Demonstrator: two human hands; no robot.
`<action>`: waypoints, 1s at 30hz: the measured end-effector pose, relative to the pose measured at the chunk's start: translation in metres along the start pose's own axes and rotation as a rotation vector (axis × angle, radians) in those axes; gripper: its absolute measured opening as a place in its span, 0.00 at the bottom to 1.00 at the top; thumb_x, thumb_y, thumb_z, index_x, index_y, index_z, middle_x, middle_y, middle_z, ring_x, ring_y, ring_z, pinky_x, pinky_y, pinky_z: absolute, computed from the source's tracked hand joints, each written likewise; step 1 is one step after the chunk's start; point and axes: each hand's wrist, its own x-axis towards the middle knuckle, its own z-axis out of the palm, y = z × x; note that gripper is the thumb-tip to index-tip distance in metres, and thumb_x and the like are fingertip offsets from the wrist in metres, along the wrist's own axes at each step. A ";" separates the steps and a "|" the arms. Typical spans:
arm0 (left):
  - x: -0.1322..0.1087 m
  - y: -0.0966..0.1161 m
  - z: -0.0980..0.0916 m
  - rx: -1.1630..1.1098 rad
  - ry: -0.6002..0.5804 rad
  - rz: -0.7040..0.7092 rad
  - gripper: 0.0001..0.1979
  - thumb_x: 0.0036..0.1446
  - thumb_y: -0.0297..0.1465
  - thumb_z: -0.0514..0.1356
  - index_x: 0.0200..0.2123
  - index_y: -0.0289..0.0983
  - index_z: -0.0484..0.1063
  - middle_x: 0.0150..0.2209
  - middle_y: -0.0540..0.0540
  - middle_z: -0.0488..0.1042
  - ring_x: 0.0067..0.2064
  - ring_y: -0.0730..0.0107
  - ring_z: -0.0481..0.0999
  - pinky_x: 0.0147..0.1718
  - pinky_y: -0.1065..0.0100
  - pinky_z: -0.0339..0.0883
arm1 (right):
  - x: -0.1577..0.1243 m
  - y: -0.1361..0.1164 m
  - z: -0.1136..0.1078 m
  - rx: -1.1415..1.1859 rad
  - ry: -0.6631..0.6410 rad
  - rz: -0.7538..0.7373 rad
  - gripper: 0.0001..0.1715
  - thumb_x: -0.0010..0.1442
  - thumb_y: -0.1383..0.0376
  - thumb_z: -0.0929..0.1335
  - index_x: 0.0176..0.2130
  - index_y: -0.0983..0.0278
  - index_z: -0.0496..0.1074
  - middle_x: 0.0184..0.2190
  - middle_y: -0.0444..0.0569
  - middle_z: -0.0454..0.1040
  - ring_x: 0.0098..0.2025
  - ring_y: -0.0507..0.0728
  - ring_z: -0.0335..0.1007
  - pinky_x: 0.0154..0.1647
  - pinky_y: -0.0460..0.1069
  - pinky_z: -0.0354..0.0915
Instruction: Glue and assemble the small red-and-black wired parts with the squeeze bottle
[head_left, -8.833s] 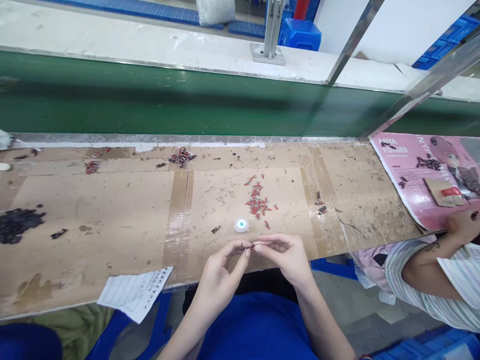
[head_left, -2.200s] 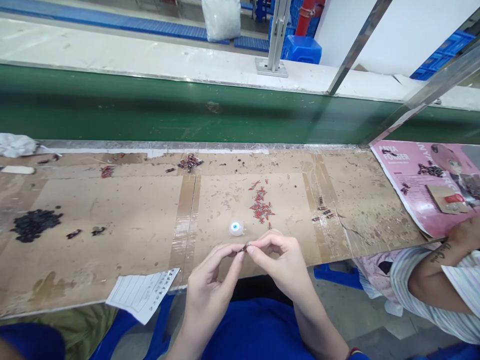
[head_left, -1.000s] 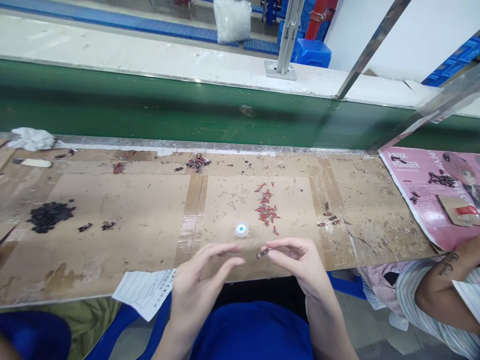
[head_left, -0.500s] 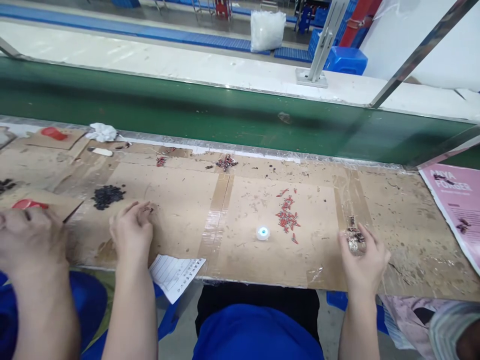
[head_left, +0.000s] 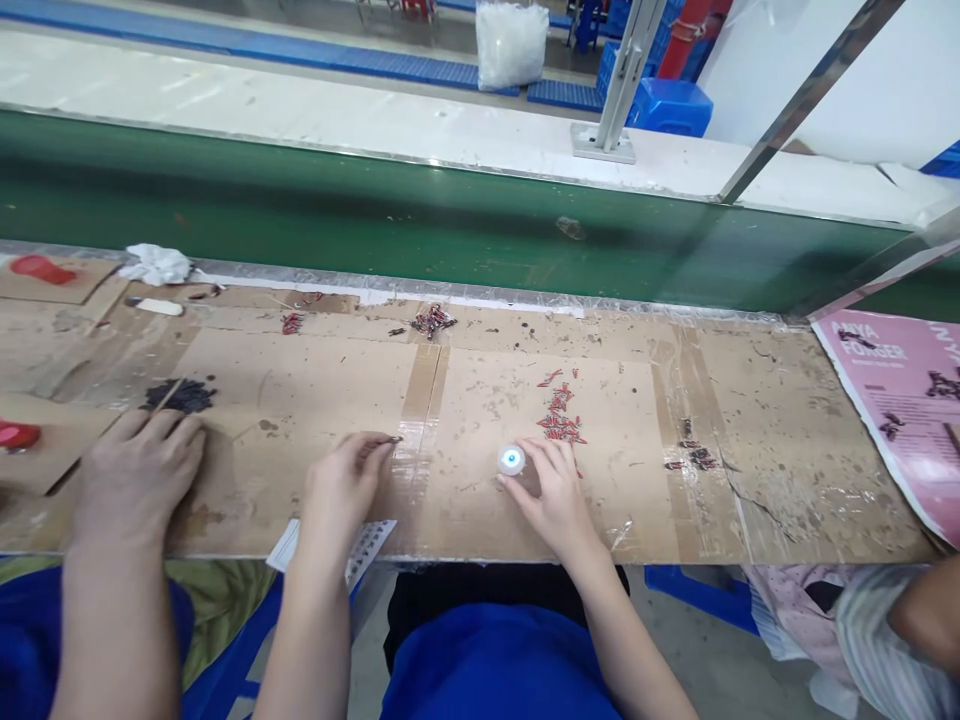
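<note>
Pinching dark piece point(head_left: 395, 439), clasping white disc point(head_left: 511, 460)

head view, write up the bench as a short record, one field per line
left hand: small dark piece in its fingers
right hand: fingers at the round white piece, grip unclear
red parts: loose pile just beyond right hand
black pile: by a co-worker's hand
pink poster: far right

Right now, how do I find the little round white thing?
Find the cardboard-covered table below the green panel. On it, near the red pieces and by the right hand, sits the round white thing. Its blue centre sets it apart.
</note>
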 end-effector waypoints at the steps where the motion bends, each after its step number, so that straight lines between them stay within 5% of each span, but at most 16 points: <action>1: -0.011 0.012 0.024 -0.004 -0.027 -0.009 0.12 0.56 0.41 0.56 0.26 0.41 0.70 0.30 0.48 0.75 0.35 0.62 0.76 0.38 0.61 0.71 | 0.001 -0.001 0.001 0.021 -0.004 0.009 0.18 0.57 0.63 0.73 0.48 0.61 0.73 0.44 0.56 0.77 0.50 0.66 0.68 0.53 0.63 0.68; 5: -0.039 0.052 0.082 -0.070 -0.217 0.047 0.13 0.59 0.39 0.55 0.36 0.40 0.76 0.38 0.45 0.78 0.37 0.61 0.78 0.40 0.61 0.72 | -0.002 -0.009 -0.006 0.211 0.011 0.118 0.12 0.56 0.63 0.72 0.41 0.60 0.70 0.45 0.54 0.77 0.50 0.63 0.71 0.53 0.60 0.68; 14: -0.030 0.064 0.081 0.102 -0.193 0.347 0.14 0.65 0.34 0.51 0.40 0.41 0.77 0.40 0.43 0.77 0.43 0.56 0.72 0.44 0.58 0.67 | -0.032 -0.002 -0.019 0.613 -0.128 0.360 0.17 0.52 0.55 0.74 0.38 0.61 0.71 0.34 0.46 0.77 0.36 0.56 0.73 0.39 0.50 0.68; 21: -0.031 0.072 0.085 0.145 -0.257 0.396 0.20 0.63 0.26 0.47 0.42 0.45 0.79 0.37 0.44 0.77 0.40 0.58 0.71 0.40 0.59 0.64 | -0.034 0.010 -0.024 0.953 0.223 0.473 0.24 0.44 0.50 0.75 0.36 0.61 0.74 0.28 0.46 0.74 0.21 0.52 0.61 0.20 0.48 0.59; 27: -0.055 0.089 0.103 -0.048 -0.262 0.367 0.09 0.62 0.34 0.58 0.35 0.45 0.80 0.34 0.47 0.80 0.40 0.60 0.76 0.42 0.59 0.63 | -0.028 0.012 -0.033 1.026 0.570 0.530 0.20 0.41 0.53 0.75 0.32 0.60 0.71 0.28 0.48 0.74 0.25 0.53 0.63 0.20 0.47 0.57; 30: -0.067 0.091 0.110 -0.022 -0.192 0.333 0.07 0.59 0.36 0.62 0.30 0.46 0.79 0.30 0.48 0.81 0.40 0.57 0.76 0.43 0.56 0.60 | -0.027 0.012 -0.032 0.999 0.618 0.575 0.21 0.42 0.50 0.75 0.30 0.61 0.71 0.28 0.48 0.76 0.25 0.54 0.66 0.20 0.46 0.58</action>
